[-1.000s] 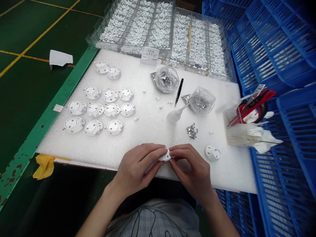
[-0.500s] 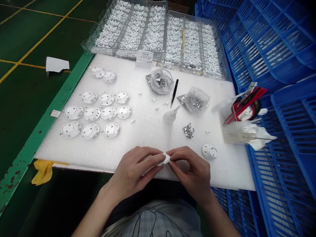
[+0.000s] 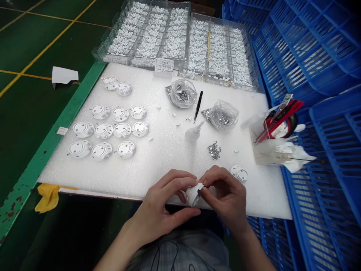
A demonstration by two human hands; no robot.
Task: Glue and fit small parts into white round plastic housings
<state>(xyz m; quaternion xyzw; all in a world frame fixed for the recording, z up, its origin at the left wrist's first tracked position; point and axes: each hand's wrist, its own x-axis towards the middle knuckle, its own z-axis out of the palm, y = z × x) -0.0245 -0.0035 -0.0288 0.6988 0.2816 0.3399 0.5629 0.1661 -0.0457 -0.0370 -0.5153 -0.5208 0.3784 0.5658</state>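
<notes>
A white round casing (image 3: 194, 195) is pinched between the left hand (image 3: 162, 205) and the right hand (image 3: 227, 195), just above the near edge of a white foam sheet (image 3: 166, 162); the left fingers and thumb curl around it while the right fingertips press on its top. On the foam lie 12 white round casings (image 3: 122, 130) in rows, 1 more white casing (image 3: 238, 173) just beside the right hand, black tweezers (image 3: 198, 107), a white squeeze bottle (image 3: 194, 132), 2 clear plastic bags of silver studs (image 3: 183, 94) and a loose silver pile (image 3: 214, 150). Behind stand 2 clear plastic trays (image 3: 124, 58) of small white parts. Blue plastic crates (image 3: 304, 49) line the right, and a green table rim (image 3: 59, 143) borders a dark green floor (image 3: 34, 113) with yellow lines.
</notes>
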